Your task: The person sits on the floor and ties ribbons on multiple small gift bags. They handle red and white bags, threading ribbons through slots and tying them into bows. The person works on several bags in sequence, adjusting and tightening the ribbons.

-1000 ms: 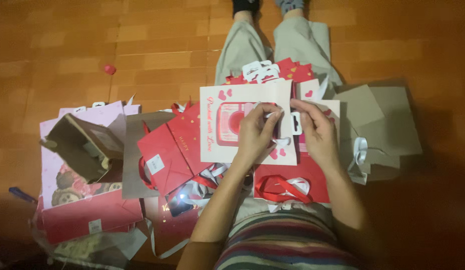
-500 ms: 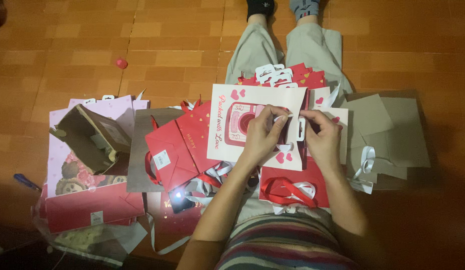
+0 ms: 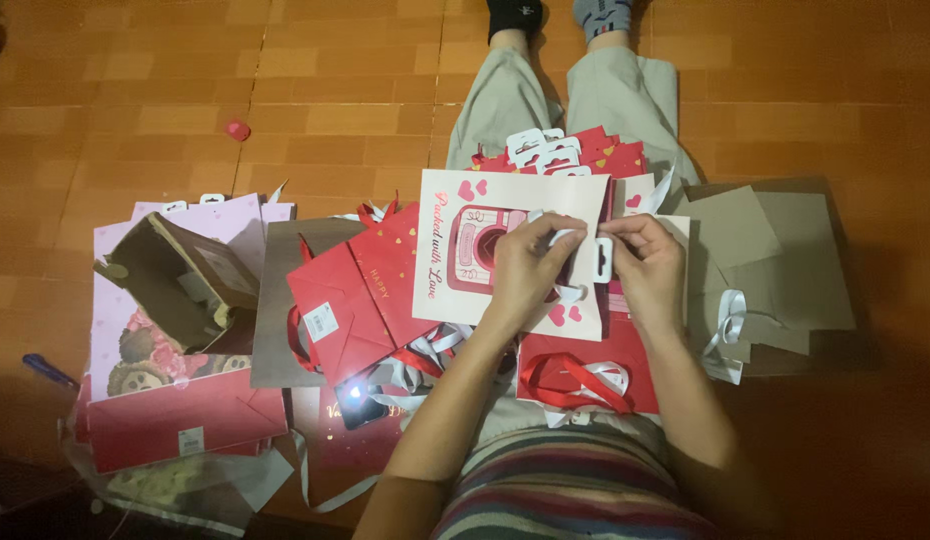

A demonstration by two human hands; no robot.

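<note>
step: both hands, left hand (image 3: 525,262) and right hand (image 3: 647,262), pinching white ribbon (image 3: 575,240) on cream gift bag (image 3: 465,290); next: steady threading.

- A cream gift bag (image 3: 455,255) with pink hearts and a pink camera picture lies flat across the person's lap.
- Red gift bags (image 3: 360,295) lie just to its left on the floor; one bears a small white label (image 3: 321,322).
- Pink floral bags (image 3: 175,300) lie farther left, carrying an open brown box (image 3: 175,275).
- Another red bag (image 3: 180,425) with a white label (image 3: 190,441) lies near the floor's lower-left corner.
- Flat grey-brown card pieces (image 3: 775,260) lie on the right.
</note>
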